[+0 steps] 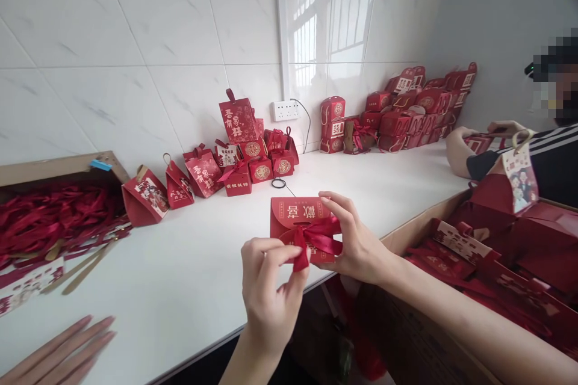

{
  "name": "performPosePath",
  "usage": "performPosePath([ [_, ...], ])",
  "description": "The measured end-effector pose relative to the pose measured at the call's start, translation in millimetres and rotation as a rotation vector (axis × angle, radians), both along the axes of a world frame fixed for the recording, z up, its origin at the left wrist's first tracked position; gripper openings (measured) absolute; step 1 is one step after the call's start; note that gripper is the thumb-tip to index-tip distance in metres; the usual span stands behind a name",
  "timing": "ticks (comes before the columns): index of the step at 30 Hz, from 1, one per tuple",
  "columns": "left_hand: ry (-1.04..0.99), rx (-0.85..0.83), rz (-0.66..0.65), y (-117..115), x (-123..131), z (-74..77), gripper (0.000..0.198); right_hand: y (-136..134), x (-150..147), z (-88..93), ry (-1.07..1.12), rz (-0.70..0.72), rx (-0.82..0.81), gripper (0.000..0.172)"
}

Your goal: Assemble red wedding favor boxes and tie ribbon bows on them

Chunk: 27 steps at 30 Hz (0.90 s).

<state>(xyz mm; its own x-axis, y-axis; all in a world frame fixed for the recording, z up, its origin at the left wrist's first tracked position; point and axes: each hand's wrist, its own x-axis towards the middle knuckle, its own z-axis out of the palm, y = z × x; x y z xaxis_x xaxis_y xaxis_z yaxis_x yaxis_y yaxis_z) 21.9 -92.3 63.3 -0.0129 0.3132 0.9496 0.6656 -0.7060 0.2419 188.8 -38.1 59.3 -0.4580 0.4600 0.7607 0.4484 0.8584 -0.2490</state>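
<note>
A small red gift box with gold characters is held over the white table's front edge. My right hand grips the box at its right side. A red satin ribbon is tied in a bow across the box front. My left hand pinches one hanging end of that ribbon between thumb and fingers.
Finished red boxes cluster at the back wall, and a larger pile fills the far right corner. A cardboard box of loose ribbons sits left. Another carton of flat red boxes stands right. A co-worker's hands work at the right. Someone's fingers rest bottom left.
</note>
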Motion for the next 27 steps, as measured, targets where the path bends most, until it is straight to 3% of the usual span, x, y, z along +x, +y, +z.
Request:
performPosePath([
  [13, 0.036, 0.083, 0.026, -10.6, 10.9, 6.1, 0.008, -10.0, -5.0, 11.4, 0.083, 0.016, 0.113, 0.089],
  [27, -0.022, 0.033, 0.055, -26.4, 20.1, 11.7, 0.007, -22.6, -2.9, 18.2, 0.085, 0.007, 0.09, 0.091],
])
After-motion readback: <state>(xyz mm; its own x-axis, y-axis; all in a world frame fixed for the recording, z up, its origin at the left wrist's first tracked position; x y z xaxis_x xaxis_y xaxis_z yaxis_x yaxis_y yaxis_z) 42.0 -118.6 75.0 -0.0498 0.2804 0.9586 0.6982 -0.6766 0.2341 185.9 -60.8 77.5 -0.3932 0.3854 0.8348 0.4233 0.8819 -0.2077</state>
